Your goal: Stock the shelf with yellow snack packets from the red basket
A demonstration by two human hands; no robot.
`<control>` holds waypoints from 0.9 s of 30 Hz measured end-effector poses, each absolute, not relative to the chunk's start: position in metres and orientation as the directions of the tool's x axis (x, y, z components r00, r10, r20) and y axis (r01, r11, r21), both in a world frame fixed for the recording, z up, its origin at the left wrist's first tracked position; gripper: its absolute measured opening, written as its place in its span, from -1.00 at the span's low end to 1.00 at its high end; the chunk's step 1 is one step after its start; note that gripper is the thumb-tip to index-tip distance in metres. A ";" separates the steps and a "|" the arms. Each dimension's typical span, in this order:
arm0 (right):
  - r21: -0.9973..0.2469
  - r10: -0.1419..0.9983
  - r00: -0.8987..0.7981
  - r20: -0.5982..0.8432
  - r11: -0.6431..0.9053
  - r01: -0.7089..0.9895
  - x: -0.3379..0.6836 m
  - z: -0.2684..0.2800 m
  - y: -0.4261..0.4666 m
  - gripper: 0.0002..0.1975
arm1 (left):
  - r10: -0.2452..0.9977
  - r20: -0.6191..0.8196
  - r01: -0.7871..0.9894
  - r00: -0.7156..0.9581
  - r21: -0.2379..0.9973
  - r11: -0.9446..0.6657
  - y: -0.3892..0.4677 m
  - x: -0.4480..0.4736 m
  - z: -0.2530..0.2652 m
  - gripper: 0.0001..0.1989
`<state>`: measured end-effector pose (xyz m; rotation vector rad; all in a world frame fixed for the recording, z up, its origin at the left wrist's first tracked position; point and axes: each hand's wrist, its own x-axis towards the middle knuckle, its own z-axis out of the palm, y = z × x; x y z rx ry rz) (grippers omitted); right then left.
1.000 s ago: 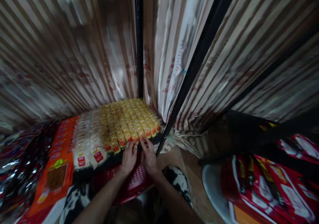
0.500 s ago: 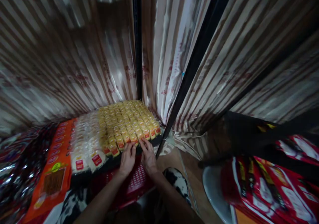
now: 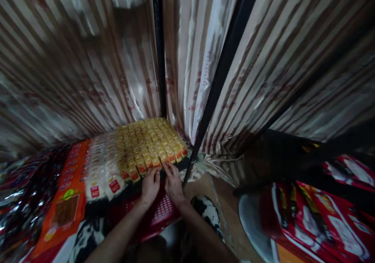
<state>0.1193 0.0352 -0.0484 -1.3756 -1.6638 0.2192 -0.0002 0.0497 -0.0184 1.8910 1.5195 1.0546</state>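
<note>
Rows of small yellow wrapped packets (image 3: 146, 142) with red labels cover the right part of a low dark shelf (image 3: 129, 192). My left hand (image 3: 150, 187) is at the front of these rows, its fingers curled against the front end of one yellow packet. Close beside it, my right hand (image 3: 173, 183) has its fingertips pinched at the same front packet. Both hands seem to grip it, though the fingertips are dim and partly hidden. White packets (image 3: 102, 177) with red labels lie left of the yellow rows.
Orange packages (image 3: 66, 200) and dark shiny packages (image 3: 23, 200) lie further left. A red basket (image 3: 162, 212) sits under my forearms. Dark upright posts (image 3: 218, 75) stand before striped sheeting (image 3: 117, 71). Red packages (image 3: 319, 220) and a grey round basin (image 3: 252, 224) are at right.
The view has shifted slightly. Both hands stay at the front edge of the yellow packets, with hardly any movement.
</note>
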 end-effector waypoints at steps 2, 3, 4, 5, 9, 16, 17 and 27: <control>-0.651 0.841 0.065 0.537 0.364 0.667 0.120 -0.049 0.035 -0.31 | 0.956 0.274 0.579 0.101 0.766 -0.281 0.049 0.002 -0.015 -0.71; -0.651 0.840 0.064 0.539 0.367 0.664 0.120 -0.050 0.035 -0.31 | 0.952 0.285 0.570 0.113 0.766 -0.297 0.049 0.004 -0.013 -0.70; -0.650 0.838 0.064 0.542 0.369 0.665 0.121 -0.052 0.035 -0.33 | 0.947 0.295 0.557 0.128 0.768 -0.315 0.049 0.006 -0.011 -0.69; -0.648 0.835 0.069 0.546 0.369 0.666 0.121 -0.054 0.036 -0.36 | 0.942 0.301 0.545 0.147 0.770 -0.332 0.049 0.010 -0.010 -0.67; -0.655 0.829 0.074 0.554 0.380 0.654 0.124 -0.061 0.037 -0.47 | 0.934 0.280 0.530 0.221 0.770 -0.356 0.052 0.023 -0.010 -0.64; -0.709 0.843 0.068 0.533 0.401 0.580 0.137 -0.057 0.027 -0.48 | 0.954 0.231 0.559 0.191 0.774 -0.299 0.054 0.029 -0.018 -0.60; -0.714 0.841 0.110 0.530 0.372 0.593 0.139 -0.056 0.026 -0.48 | 0.955 0.227 0.568 0.188 0.769 -0.295 0.054 0.030 -0.019 -0.60; -0.654 0.778 0.328 0.536 0.137 0.744 0.142 -0.054 0.048 -0.37 | 0.964 0.200 0.600 0.173 0.755 -0.264 0.056 0.037 -0.029 -0.54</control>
